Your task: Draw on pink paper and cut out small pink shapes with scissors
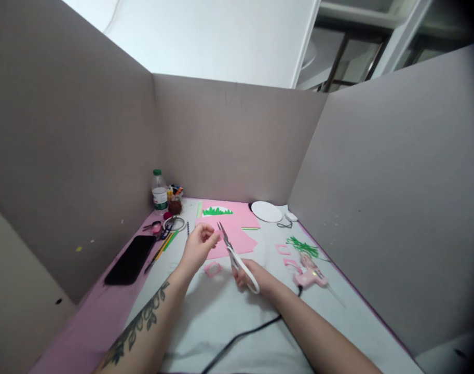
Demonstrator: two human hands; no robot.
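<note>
Between its thumb and fingers my left hand (200, 241) pinches a small pink paper piece (218, 236). White-handled scissors (237, 259) are gripped in my right hand (254, 278), their blades pointing up and away, close beside that piece. Behind both hands lie pink paper sheets (237, 240). On the far sheet rests a white shape with a green grass-like cutout (217, 211). A pink paper scrap with a cut-out opening (212, 268) lies on the table below my left hand.
At right are a pink glue gun (309, 278) with its black cord (244, 335), green strips (302, 246) and pink scraps (283, 250). A white plate (267, 211) lies at the back. At left are a phone (131, 259), pencils (159, 252) and a bottle (159, 195). Grey panels (237, 135) surround the table.
</note>
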